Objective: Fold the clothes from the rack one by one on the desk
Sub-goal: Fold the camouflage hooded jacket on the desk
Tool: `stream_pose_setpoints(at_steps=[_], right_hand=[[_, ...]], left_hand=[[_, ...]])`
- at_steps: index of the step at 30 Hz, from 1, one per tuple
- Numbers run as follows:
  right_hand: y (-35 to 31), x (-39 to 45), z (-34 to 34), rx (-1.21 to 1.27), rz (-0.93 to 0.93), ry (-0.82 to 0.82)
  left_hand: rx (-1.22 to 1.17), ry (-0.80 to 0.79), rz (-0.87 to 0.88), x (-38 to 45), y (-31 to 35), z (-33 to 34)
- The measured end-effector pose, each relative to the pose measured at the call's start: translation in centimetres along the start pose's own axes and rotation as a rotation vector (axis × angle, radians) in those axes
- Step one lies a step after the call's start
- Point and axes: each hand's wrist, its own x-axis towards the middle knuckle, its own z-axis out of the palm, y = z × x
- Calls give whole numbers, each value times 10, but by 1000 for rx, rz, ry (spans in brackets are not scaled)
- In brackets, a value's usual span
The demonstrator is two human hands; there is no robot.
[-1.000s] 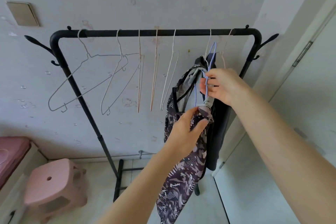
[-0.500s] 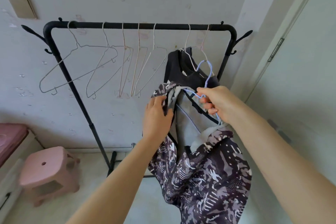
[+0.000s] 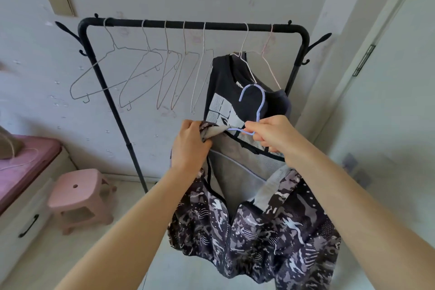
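Fingers of left hand [image 3: 190, 146] grip my patterned garment [image 3: 254, 235]; right hand [image 3: 274, 134] pinches blue hanger [image 3: 255, 110] — black rack [image 3: 193, 26] holds dark shirt [image 3: 226, 87], pink stool [image 3: 77, 198] on floor.

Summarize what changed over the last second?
The blue hanger came off the rack, carried down in the right hand with the patterned garment. The left hand shifted from the garment's lower fold up to its shoulder, which it grips. The black shirt and the empty hangers stayed on the rack.
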Motion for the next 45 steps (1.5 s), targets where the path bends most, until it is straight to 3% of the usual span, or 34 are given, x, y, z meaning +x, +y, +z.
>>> stream_pose_setpoints(at_steps=[6,14,19,27,32,40,45], right_hand=[[12,2,-5,-387,-184,32],[18,7,-11,-531,-103,-71],[18,9,-13,-357,-55,-114],[17,15,-18,-328,-92,-241],[11,18,-25,-162,-104,-340],[4,35,18,359,-22,-276],[-26,37,43,648,-9,-236]], left_hand=[[174,-115,100,11,-23,-24],[229,-384,161,28,-48,-69],[-25,-489,98,34,-64,-89],[30,-418,180,38,-76,-105],[-50,-380,132,40,-87,-118],[-352,-289,-64,42,-86,-120],[-418,-222,-69,46,-77,-116]])
